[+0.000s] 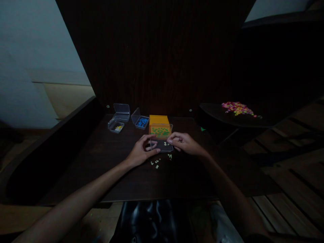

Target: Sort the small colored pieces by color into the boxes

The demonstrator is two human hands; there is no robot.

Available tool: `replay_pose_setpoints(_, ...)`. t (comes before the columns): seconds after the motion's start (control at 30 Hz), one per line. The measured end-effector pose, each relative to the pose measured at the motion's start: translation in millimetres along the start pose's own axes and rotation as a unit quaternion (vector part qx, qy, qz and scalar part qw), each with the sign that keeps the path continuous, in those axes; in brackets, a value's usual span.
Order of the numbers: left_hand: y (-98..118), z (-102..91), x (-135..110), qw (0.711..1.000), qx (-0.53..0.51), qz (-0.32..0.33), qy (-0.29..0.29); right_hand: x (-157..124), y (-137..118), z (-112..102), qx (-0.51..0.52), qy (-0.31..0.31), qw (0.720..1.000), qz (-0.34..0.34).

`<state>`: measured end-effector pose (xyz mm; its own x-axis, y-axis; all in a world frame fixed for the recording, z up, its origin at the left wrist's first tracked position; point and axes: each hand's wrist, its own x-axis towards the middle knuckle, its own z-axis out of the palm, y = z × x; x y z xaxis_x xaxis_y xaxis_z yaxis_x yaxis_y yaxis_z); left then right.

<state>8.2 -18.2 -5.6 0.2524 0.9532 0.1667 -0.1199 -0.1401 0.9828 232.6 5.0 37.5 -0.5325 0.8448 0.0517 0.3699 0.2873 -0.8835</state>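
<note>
A small clear plastic box [165, 150] lies on the dark table with its clear lid raised at the back. My left hand [142, 150] grips the box's left side between thumb and fingers. Over the right part of the box, my right hand [184, 143] has its fingertips pinched together; what they hold, if anything, is too small to make out. A few pale little pieces [165, 143] lie inside. Several more pale pieces [157, 166] are scattered on the table in front. Behind the lid, green pieces [160, 131] show against an orange-yellow box [159, 119].
Further left stand an open clear box with blue pieces [142, 122] and another with yellow and white pieces [118, 128]. A pile of pink and yellow beads [238, 108] rests on a dark side shelf [215, 111]. A tall dark panel [157, 60] closes off the back.
</note>
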Motion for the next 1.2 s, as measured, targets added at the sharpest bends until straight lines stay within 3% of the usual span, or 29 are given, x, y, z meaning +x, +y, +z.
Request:
replay_pose_setpoints(0.1, -0.3, 2.1, -1.0, 1.0, 0.001, 0.006, -0.012, 3.3, 2.9, 6.8, -0.03, -0.005, 1.0, -0.005)
replay_pose_setpoints(0.2, 1.0, 4.0, -1.6, 1.0, 0.005, 0.012, -0.02, 7.0, 4.3, 11.7, -0.125, 0.024, 0.991, -0.033)
replay_pose_setpoints(0.33, 2.2, 6.7, -2.3, 0.999, 0.009, 0.019, -0.035, 10.2, 1.6, 17.4, -0.306, 0.023, 0.948, -0.077)
replay_pose_setpoints(0.47, 1.0, 8.3, -3.4, 0.999, 0.012, 0.025, -0.042, 10.1, 0.6, 19.2, -0.379, 0.007, 0.922, -0.084)
replay_pose_setpoints(0.63, 2.2, 7.5, -4.1, 0.999, 0.006, 0.014, -0.036, 9.6, 3.9, 14.9, -0.352, 0.011, 0.934, -0.063)
replay_pose_setpoints(0.77, 3.1, 6.0, -3.0, 1.0, -0.004, 0.011, -0.025, 7.6, 2.5, 9.0, -0.272, 0.063, 0.958, -0.066)
replay_pose_setpoints(0.97, 1.9, 2.3, -0.4, 1.0, -0.009, 0.005, -0.002, 1.4, -0.8, -3.5, -0.228, 0.128, 0.964, -0.042)
replay_pose_setpoints(1.2, 1.8, -2.3, 2.4, 1.0, -0.017, 0.001, 0.007, 1.8, 5.6, -3.1, -0.168, 0.033, 0.985, -0.032)
